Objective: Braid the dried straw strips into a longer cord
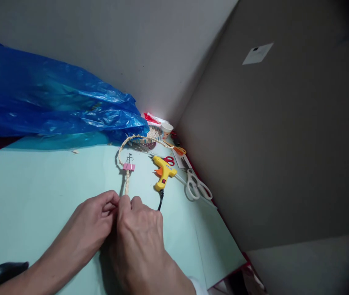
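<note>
A pale braided cord (127, 183) runs away from my hands, passes under a pink binder clip (129, 167) and curves to the right at the back. My left hand (99, 215) is closed, its fingers pinched at the near end of the braid. Right beside it, my right hand (139, 233) is closed too, with the knuckles up and the fingertips hidden beneath. The near end of the braid disappears between both hands, so its strands are not visible.
A yellow glue gun (164, 172) lies right of the braid. Behind it are red-handled scissors (169, 160), orange-handled scissors (179, 150) and white-handled scissors (197, 186). A blue plastic bag (54, 98) fills the back left, near a paper cup (166, 129). Walls border the table.
</note>
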`<state>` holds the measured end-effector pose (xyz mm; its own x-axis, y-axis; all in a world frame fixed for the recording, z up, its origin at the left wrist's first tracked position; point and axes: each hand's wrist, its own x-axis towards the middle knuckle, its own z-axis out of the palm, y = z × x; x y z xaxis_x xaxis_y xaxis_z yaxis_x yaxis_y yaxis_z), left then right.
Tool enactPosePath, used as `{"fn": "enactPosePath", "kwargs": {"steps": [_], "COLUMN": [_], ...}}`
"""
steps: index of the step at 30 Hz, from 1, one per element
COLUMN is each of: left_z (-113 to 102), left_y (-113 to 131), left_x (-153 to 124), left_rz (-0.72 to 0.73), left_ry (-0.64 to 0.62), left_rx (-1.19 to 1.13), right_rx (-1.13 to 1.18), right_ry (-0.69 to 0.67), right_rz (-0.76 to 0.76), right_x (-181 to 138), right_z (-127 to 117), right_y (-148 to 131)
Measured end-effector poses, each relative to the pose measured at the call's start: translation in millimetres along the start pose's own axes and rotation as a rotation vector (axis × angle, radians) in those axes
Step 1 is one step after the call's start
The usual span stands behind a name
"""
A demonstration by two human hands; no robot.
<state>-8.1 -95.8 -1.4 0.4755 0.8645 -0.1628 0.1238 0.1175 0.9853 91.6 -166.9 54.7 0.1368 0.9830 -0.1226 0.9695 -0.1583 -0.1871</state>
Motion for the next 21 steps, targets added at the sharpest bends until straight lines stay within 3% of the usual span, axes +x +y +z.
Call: {"fn": "enactPosePath", "kwargs": {"steps": [5,11,17,19,21], "left_z": [-2,2,-2,-5,-9], "left_y": [9,24,17,14,10], "left_x": [0,-4,-3,-2,0], "left_rz": [-0.094,-0.109,-0.073,-0.043,-0.012], "left_ry": [0.01,0.014,-0.033,-0.062,-0.065], "left_rx": [-0.063,-0.033,-0.113,-0.107,-0.071], "right_rx": [0.026,0.173,0.172,0.285,0.503], "right_ry": [0.01,0.209,0.215,0.232,0.147], "right_rz": [0.007,-0.018,-0.034,-0.03,-0.037], "right_x": [-7,-23,-1,7,12], "right_z": [1,25,8,2,1], "right_y": [-7,5,26,35,43]}}
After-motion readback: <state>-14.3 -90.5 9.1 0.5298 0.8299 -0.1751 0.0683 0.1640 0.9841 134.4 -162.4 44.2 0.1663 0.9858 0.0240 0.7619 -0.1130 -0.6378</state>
